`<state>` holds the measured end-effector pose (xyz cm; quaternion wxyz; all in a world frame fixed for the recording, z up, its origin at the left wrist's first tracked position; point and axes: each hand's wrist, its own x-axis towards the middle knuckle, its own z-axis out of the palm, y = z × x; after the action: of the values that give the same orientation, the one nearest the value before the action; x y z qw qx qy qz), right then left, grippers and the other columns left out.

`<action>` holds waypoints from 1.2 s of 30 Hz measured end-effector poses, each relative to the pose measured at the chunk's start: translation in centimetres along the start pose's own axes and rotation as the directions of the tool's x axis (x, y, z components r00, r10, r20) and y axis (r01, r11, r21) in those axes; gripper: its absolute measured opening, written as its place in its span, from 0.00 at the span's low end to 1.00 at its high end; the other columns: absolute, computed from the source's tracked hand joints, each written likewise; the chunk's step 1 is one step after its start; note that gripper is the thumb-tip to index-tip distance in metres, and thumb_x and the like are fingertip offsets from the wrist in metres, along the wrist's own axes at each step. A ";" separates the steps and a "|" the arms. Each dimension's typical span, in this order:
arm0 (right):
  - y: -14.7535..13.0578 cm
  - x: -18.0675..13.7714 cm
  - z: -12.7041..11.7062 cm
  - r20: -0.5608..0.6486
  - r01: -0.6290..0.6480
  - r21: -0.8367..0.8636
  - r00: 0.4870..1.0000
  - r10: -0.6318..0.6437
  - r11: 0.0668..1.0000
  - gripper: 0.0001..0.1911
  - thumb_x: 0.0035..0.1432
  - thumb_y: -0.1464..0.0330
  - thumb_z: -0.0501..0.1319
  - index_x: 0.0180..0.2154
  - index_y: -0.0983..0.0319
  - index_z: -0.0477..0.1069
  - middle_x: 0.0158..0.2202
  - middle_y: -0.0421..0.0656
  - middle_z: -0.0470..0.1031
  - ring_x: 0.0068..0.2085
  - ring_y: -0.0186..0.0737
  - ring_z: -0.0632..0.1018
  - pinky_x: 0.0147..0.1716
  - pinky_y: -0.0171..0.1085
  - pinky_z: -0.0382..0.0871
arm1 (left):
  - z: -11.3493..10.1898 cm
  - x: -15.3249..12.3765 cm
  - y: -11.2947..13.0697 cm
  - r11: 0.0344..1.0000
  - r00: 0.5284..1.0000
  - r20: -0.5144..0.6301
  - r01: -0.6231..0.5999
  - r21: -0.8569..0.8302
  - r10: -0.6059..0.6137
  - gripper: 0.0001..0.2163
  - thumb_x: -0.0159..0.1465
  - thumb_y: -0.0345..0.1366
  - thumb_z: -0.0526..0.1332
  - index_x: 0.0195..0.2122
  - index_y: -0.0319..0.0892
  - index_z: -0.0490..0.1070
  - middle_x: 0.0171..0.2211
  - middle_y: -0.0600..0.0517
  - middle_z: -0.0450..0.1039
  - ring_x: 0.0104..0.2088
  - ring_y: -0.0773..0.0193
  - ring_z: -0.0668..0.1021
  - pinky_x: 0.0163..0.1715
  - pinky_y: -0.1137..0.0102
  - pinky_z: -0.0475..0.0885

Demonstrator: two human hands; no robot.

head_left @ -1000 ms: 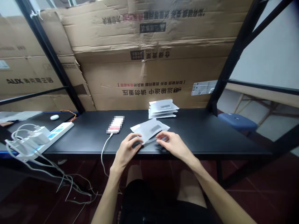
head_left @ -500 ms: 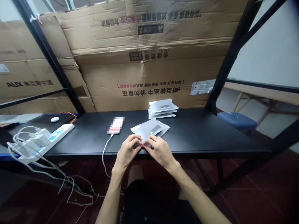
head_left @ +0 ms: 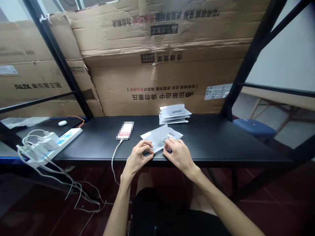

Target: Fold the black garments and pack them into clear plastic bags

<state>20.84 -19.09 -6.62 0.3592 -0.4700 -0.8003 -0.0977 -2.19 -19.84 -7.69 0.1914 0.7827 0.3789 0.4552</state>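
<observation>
A frosted white plastic bag (head_left: pixel 156 137) lies tilted near the front edge of the black table, overlapping another pale bag (head_left: pixel 177 133). My left hand (head_left: pixel 139 156) pinches its lower edge between thumb and fingertips. At the lower right edge, my right hand (head_left: pixel 180 156) is closed in a pinch on the bag, its fingertips partly hiding the contact. A shiny, crinkled clear patch shows on the bag just above the right fingers; I cannot tell what it is. Behind it rests a stack of several similar bags (head_left: pixel 174 113).
A phone (head_left: pixel 125 130) with a white charging cable (head_left: pixel 114 157) lies left of my hands. Farther left is a power strip (head_left: pixel 65 139) with chargers and tangled cords. Cardboard (head_left: pixel 157 75) backs the table, between black metal posts (head_left: pixel 243 65). A blue stool (head_left: pixel 254 128) stands right.
My hands have moved apart along the bag's lower edge, the right one going right. The shiny patch now shows where a grey rectangle was. The view has shifted slightly.
</observation>
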 end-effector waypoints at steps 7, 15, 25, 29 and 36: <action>3.0 -0.9 -1.8 -0.010 -0.046 -0.078 0.999 0.045 0.996 0.07 0.63 0.72 0.59 0.32 0.57 0.70 0.31 0.38 0.76 0.29 0.38 0.72 0.40 0.40 0.65 | -0.4 0.4 0.4 0.997 0.998 0.049 0.030 -0.067 -0.027 0.06 0.65 0.33 0.68 0.31 0.44 0.75 0.46 0.46 0.78 0.58 0.51 0.79 0.57 0.60 0.75; 7.5 -2.7 -4.1 -0.041 -0.163 -0.172 0.987 0.158 0.972 0.06 0.62 0.69 0.60 0.31 0.57 0.67 0.31 0.37 0.74 0.30 0.38 0.73 0.41 0.39 0.64 | -0.7 0.6 0.6 0.990 0.992 0.096 0.087 -0.113 -0.076 0.07 0.63 0.33 0.70 0.29 0.44 0.75 0.45 0.47 0.79 0.59 0.50 0.79 0.59 0.60 0.74; 5.8 -1.9 -3.5 0.069 0.054 -0.198 0.997 -0.042 0.979 0.19 0.65 0.72 0.59 0.57 0.59 0.72 0.58 0.53 0.75 0.58 0.57 0.73 0.54 0.50 0.66 | -1.5 0.8 0.8 0.958 0.975 0.114 0.211 -0.194 -0.192 0.08 0.64 0.37 0.71 0.31 0.44 0.75 0.51 0.45 0.81 0.56 0.51 0.81 0.60 0.57 0.74; 3.4 -0.2 -2.0 0.145 0.180 -0.167 0.977 -0.157 0.969 0.30 0.65 0.76 0.58 0.67 0.58 0.65 0.68 0.54 0.69 0.67 0.57 0.68 0.62 0.54 0.63 | -1.7 0.8 0.8 0.943 0.970 0.113 0.237 -0.232 -0.216 0.09 0.64 0.40 0.72 0.31 0.43 0.75 0.51 0.44 0.82 0.55 0.51 0.82 0.61 0.56 0.74; 2.8 1.9 -1.0 0.211 0.244 -0.064 0.951 -0.225 0.968 0.34 0.62 0.84 0.52 0.65 0.60 0.69 0.64 0.52 0.76 0.63 0.50 0.75 0.62 0.51 0.68 | -1.9 0.6 1.0 0.941 0.972 0.085 0.234 -0.243 -0.220 0.07 0.66 0.41 0.70 0.37 0.44 0.78 0.55 0.43 0.80 0.60 0.50 0.80 0.65 0.54 0.72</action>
<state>23.04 -16.78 -5.15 0.2406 -0.3947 -0.8776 -0.1274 -3.24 -20.09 -5.78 0.3508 0.7158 0.4004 0.4519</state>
